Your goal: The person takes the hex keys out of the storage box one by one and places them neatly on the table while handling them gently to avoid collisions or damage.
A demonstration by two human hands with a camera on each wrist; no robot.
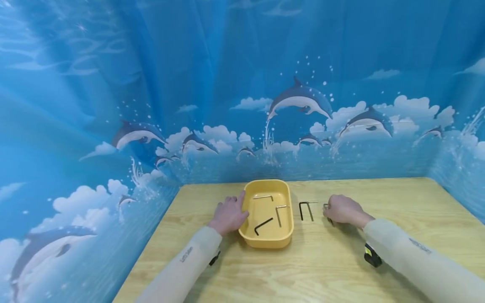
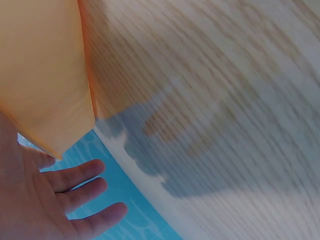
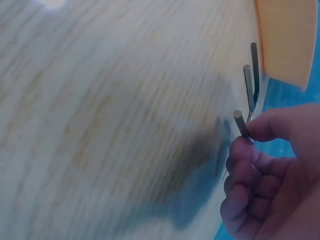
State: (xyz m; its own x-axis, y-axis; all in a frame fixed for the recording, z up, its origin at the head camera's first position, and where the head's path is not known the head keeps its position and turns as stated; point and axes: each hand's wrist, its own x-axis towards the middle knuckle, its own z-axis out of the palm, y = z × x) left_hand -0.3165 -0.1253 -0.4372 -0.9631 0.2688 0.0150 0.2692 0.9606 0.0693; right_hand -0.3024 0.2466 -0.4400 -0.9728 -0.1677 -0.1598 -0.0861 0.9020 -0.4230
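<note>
My left hand (image 1: 228,213) lies at the left rim of a yellow tray (image 1: 266,243), its index finger and thumb touching the edge. In the left wrist view, its other fingers (image 2: 85,195) stretch out straight and hold nothing. Inside the tray lie a black hex key (image 1: 263,225) and two metallic ones, a near hex key (image 1: 278,216) and a far hex key (image 1: 263,197). My right hand (image 1: 345,209) pinches a metallic hex key (image 3: 240,122) between thumb and index finger, close over the table. The grip hides part of that key.
Between tray and right hand, a black hex key (image 1: 301,210) and a grey hex key (image 1: 310,210) lie on the wooden table (image 1: 303,273). A blue dolphin-print curtain (image 1: 227,84) stands behind the table and along its left side.
</note>
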